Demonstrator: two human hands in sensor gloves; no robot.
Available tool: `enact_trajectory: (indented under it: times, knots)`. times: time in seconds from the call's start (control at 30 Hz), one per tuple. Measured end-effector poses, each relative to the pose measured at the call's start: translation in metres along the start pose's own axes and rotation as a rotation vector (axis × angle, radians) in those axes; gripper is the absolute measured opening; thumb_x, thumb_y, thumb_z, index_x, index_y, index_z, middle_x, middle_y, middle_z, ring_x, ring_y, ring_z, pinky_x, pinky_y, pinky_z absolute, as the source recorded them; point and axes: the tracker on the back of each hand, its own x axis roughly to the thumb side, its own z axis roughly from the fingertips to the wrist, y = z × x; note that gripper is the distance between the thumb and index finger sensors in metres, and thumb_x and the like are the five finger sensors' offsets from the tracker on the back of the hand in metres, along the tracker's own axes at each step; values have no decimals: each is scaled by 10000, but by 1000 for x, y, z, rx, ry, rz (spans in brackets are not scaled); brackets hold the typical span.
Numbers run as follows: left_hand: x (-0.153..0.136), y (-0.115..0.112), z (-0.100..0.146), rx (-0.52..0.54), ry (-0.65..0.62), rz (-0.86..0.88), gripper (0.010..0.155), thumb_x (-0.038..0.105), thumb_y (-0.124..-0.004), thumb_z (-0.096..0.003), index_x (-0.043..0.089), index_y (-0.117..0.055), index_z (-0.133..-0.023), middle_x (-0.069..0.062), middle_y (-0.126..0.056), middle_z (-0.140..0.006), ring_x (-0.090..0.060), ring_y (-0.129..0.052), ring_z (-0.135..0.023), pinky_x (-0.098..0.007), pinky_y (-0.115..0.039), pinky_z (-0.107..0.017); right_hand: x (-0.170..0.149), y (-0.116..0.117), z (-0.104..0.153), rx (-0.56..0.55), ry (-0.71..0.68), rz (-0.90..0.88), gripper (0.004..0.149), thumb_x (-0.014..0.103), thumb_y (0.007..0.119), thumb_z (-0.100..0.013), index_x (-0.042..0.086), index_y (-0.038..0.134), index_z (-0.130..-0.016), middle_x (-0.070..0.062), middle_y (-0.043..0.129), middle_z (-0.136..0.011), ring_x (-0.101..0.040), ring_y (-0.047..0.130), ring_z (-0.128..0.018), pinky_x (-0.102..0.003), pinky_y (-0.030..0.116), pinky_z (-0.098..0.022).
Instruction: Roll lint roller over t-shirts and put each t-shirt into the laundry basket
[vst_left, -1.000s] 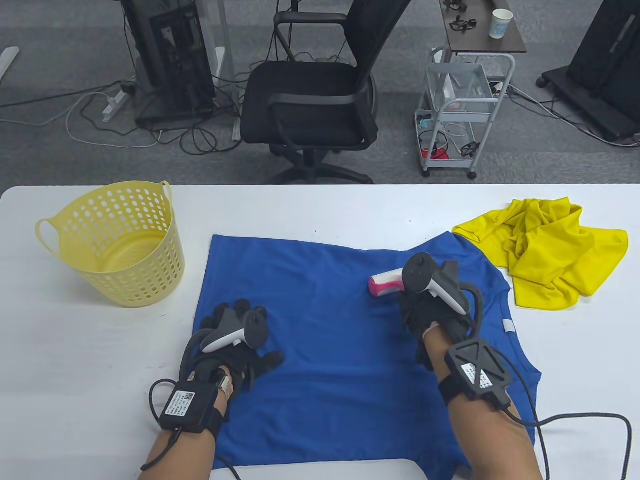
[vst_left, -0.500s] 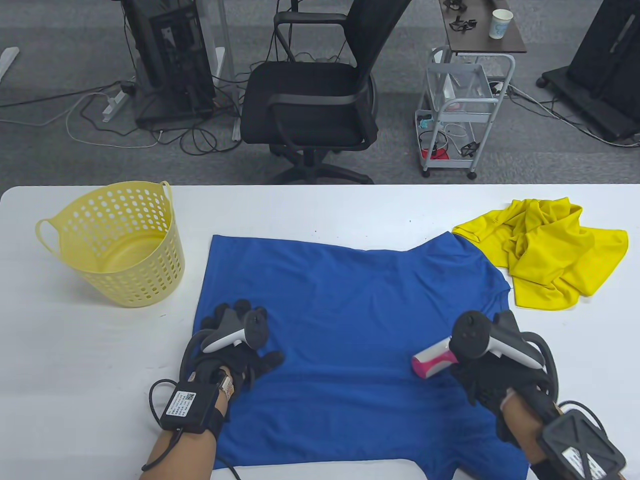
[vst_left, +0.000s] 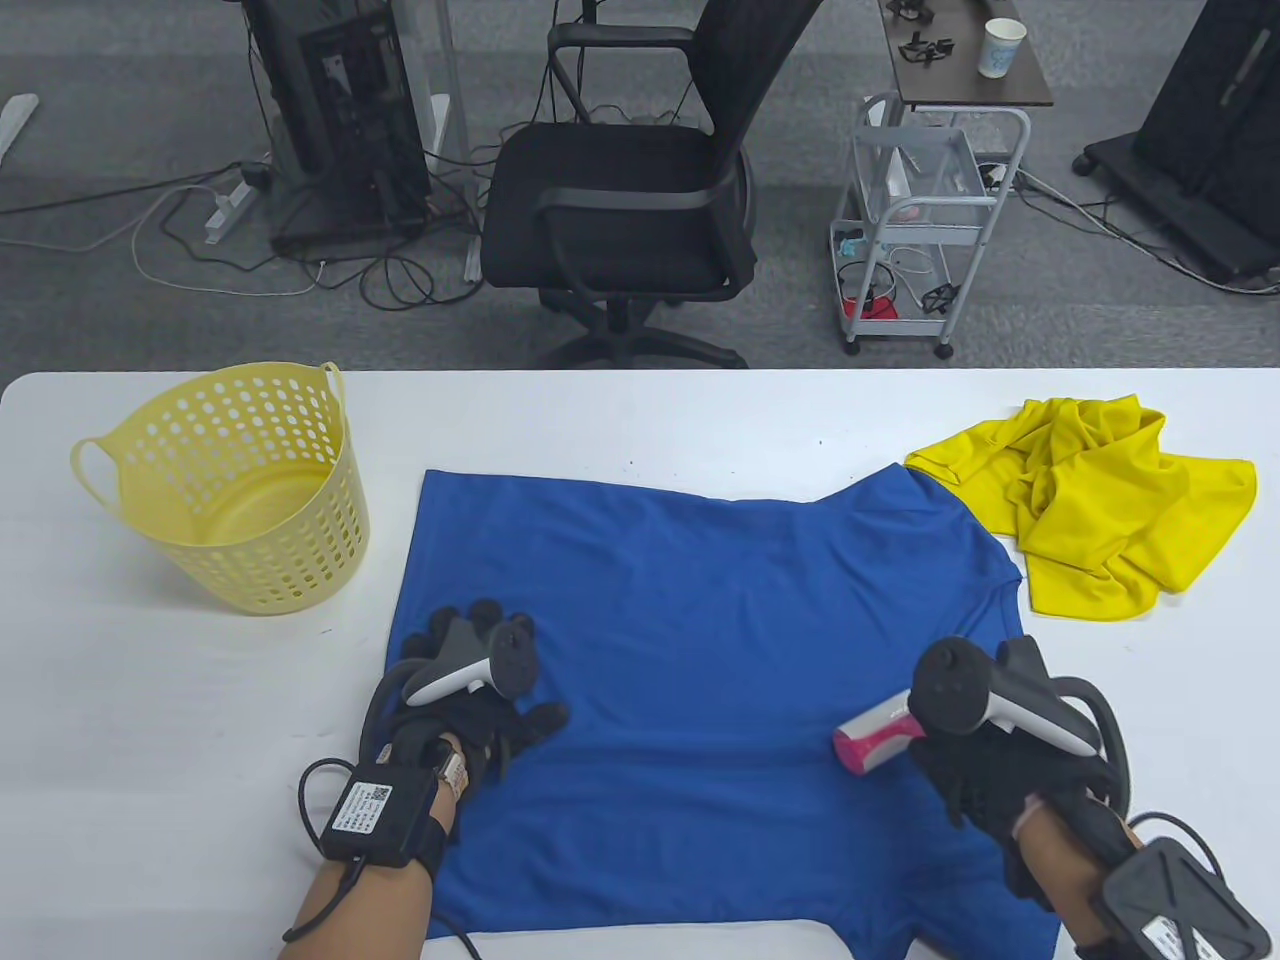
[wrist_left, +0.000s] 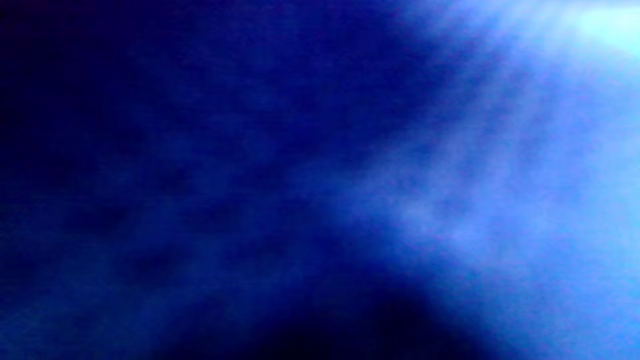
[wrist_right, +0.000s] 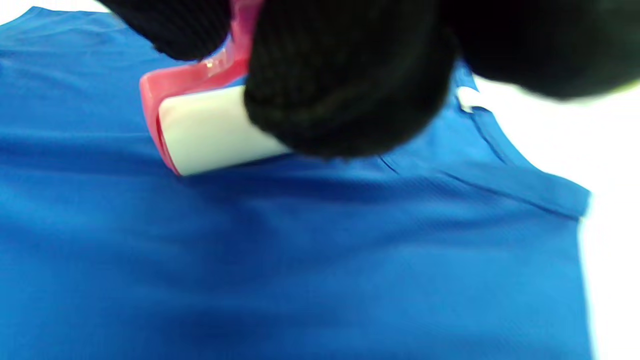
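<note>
Meanwhile laundry basket (vst_left: 250, 500) holds nothing; right hand (vst_left: 985, 775) grips lint roller (vst_left: 875, 738); left hand (vst_left: 470, 690) flat on blue t-shirt (vst_left: 690, 620).

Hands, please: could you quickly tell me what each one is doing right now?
Left hand: open, fingers spread flat on the blue t-shirt.
Right hand: closed, holding the lint roller on the t-shirt.

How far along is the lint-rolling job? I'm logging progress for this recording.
Done: nothing is in the laundry basket yet. In hand: the right hand grips the lint roller on the spread blue t-shirt, while the left hand rests flat on its edge. Left: binning the blue shirt, then rolling and binning the crumpled yellow t-shirt.
</note>
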Motion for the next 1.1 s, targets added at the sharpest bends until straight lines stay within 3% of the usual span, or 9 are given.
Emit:
enact_trajectory:
  times: [0.2,0.3,0.43,0.63,0.77,0.97,1.1]
  knots:
    - [0,0,0,-1,0,-1,978,794,-381,-345,304,257,-903,-147,344,-994,-560,256,-914,-788,1,-587,34,-21,-79,-90,27,-100,618,449,650,-515,191,431,-1032,-169,842,-637,-111,979,-215,-311,902,-145]
    - [0,0,0,-2,0,-1,977,793,-380,-346,304,257,-902,-146,345,-994,-560,257,-914,-788,1,-587,44,-28,-108,-114,56,-157,622,452,651,-511,197,422,-1030,-165,842,-637,-109,980,-217,-312,903,-147]
    - [1,0,0,-3,-2,0,978,792,-382,-347,303,257,-903,-147,345,-993,-561,259,-912,-789,3,-584,54,-34,-124,-113,85,-227,623,446,659,-512,205,411,-1030,-169,836,-642,-118,978,-223,-320,900,-154]
    - [1,0,0,-3,-3,1,976,793,-380,-347,305,258,-902,-147,347,-992,-559,261,-912,-789,5,-583,46,-30,-104,-64,66,-137,624,454,651,-515,197,414,-1032,-162,843,-634,-110,980,-219,-314,904,-152]
    - [1,-1,0,-3,-1,0,976,792,-379,-346,303,258,-902,-146,347,-993,-559,260,-912,-789,4,-584,22,-19,-65,10,18,-146,623,449,657,-524,191,421,-1039,-171,842,-634,-119,981,-223,-321,902,-156]
    - [1,0,0,-4,0,-1,976,792,-377,-346,303,259,-902,-148,349,-992,-561,262,-911,-789,5,-583,-5,-2,-13,0,-14,-99,619,465,684,-515,175,496,-1029,-162,885,-595,-123,1010,-193,-315,921,-138]
    - [1,-1,0,-4,-1,0,975,792,-377,-347,303,258,-902,-148,350,-992,-560,262,-911,-789,5,-582,-18,7,-7,-35,-29,-176,629,473,720,-509,169,511,-1018,-160,900,-592,-157,1043,-222,-344,938,-170]
